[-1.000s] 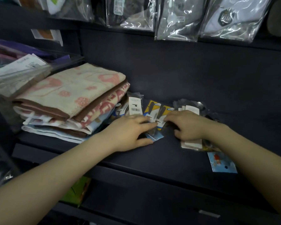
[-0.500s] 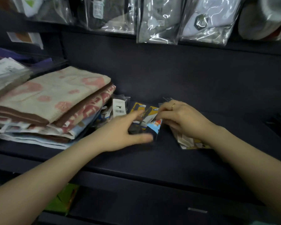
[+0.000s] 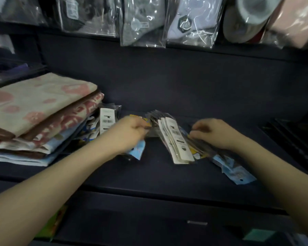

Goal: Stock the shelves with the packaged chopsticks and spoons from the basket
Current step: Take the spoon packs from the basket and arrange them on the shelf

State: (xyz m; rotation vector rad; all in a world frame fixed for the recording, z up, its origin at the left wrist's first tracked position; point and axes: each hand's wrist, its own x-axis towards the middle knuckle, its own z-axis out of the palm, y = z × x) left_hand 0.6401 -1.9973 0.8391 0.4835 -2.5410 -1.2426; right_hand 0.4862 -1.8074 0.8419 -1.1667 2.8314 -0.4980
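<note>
Dark shelf board (image 3: 158, 176), matte, set against a dark back panel in a dim store bay. Folded towels (image 3: 37, 110) stacked at left end. Bagged socks (image 3: 190, 20) hanging from the rail above. Packaged utensils (image 3: 174, 139) fanned mid-shelf, labels up; further packs (image 3: 106, 121) leaning beside the towels. Left hand (image 3: 128, 135) curled, fingers pinched on a blue-carded pack (image 3: 138, 150). Right hand (image 3: 212, 134) bent over the fan's right edge; grip blurred, cannot tell. Basket out of view.
</note>
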